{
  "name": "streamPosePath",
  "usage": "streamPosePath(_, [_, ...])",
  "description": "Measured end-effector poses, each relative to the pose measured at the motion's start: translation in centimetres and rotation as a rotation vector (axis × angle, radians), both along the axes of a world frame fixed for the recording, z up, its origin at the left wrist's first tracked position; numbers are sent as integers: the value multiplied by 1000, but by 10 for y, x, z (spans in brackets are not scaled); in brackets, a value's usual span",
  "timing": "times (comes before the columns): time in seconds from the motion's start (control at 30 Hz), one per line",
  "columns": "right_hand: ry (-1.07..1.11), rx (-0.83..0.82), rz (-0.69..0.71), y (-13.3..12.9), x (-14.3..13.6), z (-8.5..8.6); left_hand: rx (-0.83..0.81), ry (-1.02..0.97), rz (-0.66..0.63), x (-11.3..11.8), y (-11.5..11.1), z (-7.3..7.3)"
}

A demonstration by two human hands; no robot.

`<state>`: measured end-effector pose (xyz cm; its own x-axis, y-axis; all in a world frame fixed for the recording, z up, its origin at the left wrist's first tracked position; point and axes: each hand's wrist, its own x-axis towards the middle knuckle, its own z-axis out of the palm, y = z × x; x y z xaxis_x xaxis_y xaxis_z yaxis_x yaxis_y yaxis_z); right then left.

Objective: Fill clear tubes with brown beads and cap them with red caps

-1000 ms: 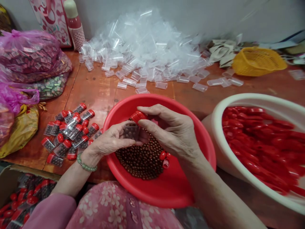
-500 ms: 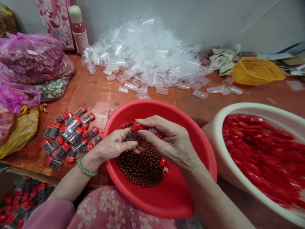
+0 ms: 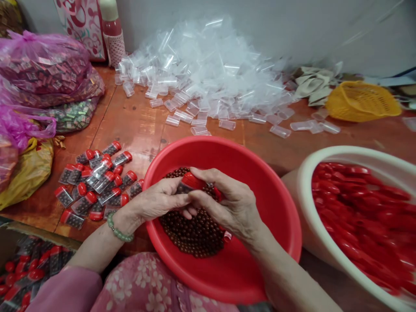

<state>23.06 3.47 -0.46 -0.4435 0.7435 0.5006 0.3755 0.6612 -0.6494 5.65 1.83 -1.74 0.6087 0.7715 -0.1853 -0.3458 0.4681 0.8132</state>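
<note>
Red cap (image 3: 192,179): it sits against the end of the clear case (image 3: 182,187); the right thumb has slid down from it to meet the left thumb, so it is probably being seated or checked
Clear case: tilted between the two hands, over the red basin (image 3: 247,284), dark inside
Left hand (image 3: 162,197): curled around the case, thumb over the near side, other fingertips underneath
Right hand (image 3: 232,201): narrow, index finger along the top of the cap, thumb below
Brown beads (image 3: 195,238): heaped in the basin beneath both hands, partly covered by them
Right palm: something clear and reddish shows there, too hidden to name; whether the cap is fully home cannot be told
White tub (image 3: 303,195): heaped with red pieces (image 3: 357,225), cut off at the right edge
</note>
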Motion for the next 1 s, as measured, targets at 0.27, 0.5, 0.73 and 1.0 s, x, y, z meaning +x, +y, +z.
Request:
streamPosePath(0.27, [-330,261,-63,-6,-9,-10,-165,-140,34,1,0,-3])
streamPosePath(0.5, [-299,337,-36,-5,-11,-15,-147,-156,35,4,-1,-5])
streamPosePath(0.73, [-225,10,90,-4,-3,0,-51,-22,35,1,0,-1])
streamPosePath(1.0, [160,-215,-36,-2,-2,-2,44,106,-24,2,4,4])
